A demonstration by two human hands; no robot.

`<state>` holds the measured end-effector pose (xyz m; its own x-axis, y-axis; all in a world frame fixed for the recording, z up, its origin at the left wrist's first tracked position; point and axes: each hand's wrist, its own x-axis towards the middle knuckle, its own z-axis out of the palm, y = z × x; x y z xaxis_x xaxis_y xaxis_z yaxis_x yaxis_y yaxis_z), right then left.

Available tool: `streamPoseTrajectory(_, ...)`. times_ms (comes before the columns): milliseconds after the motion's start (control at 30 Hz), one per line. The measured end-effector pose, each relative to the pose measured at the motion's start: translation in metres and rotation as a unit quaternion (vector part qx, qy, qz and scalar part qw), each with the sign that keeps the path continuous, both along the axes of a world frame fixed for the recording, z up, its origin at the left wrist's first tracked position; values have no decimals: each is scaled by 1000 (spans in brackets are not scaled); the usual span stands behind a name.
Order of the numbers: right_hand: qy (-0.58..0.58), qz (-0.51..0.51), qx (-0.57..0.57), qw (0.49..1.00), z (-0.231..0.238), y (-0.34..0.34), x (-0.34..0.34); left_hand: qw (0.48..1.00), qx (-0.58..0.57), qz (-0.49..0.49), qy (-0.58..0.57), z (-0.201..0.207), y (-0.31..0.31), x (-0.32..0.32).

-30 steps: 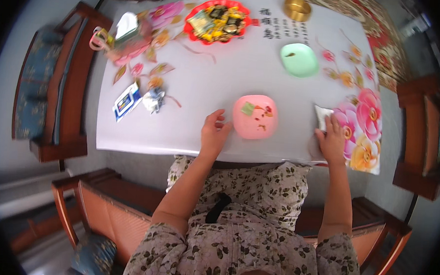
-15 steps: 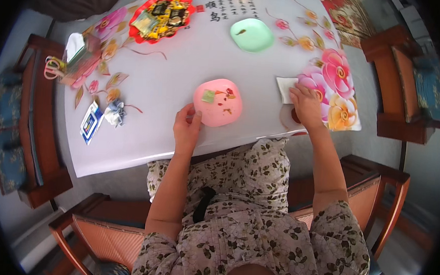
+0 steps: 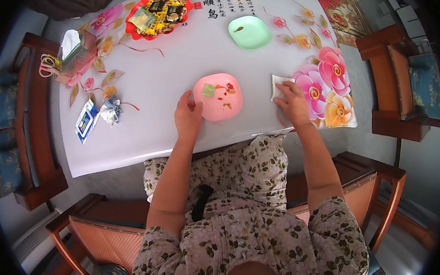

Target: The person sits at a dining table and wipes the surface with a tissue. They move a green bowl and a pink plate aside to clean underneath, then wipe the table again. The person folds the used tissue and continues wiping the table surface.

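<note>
My left hand [image 3: 188, 118] is at the near left side of a pink plate [image 3: 214, 107], thumb and fingers at its rim. On the plate lie a small pale green piece [image 3: 209, 90] and several red and brown scraps. Over to the right, my right hand [image 3: 293, 105] presses on a folded white wipe [image 3: 276, 90] on the tabletop, its fingers bent over the near right part of it. Part of the wipe is hidden under those fingers.
A green plate [image 3: 259, 37] with a small dark scrap stands farther back. At the far left are a red tray [image 3: 128, 30] of wrapped snacks and a tissue box [image 3: 81, 53] with scissors [image 3: 48, 67]. Nearer lie a wipes pack [image 3: 86, 123] and crumpled tissue [image 3: 111, 110].
My right hand has shifted left over the wipe, and a dark reddish spot near its wrist no longer shows. My left hand and the pink plate have moved slightly away from me.
</note>
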<state>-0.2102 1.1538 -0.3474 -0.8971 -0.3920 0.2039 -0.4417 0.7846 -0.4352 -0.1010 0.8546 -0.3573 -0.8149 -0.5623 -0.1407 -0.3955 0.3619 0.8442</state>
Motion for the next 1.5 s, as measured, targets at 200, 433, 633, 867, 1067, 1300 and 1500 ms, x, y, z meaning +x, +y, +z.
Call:
streamPoseTrajectory(200, -70, -2, -26, 997, -5, -9, -8, 994, 103, 25, -10, 0, -6, -1)
streamPoseTrajectory(433, -41, -10, -9, 999, -8, -28, -14, 937, 273, 182, 118, 33, -65, 40)
streamPoseTrajectory(633, 37, 110, -45, 992, -20, -178, -1, 900, 179, 300, 260, 57, -146, 67)
streamPoseTrajectory(867, 90, 320, -86, 939, -34, -388, 10, 838, 166, 402, 330, 59, -177, 72)
streamPoseTrajectory(1067, 77, 52, 42, 995, -37, -261, -127, 825, 157, 435, 325, 64, -196, 86)
streamPoseTrajectory(1300, 68, 234, -68, 967, -57, -348, 62, 828, 172, 426, 322, 63, -179, 69)
streamPoseTrajectory(1500, 24, 157, -5, 987, -27, -240, 6, 851, 186, 394, 293, 54, -183, 78)
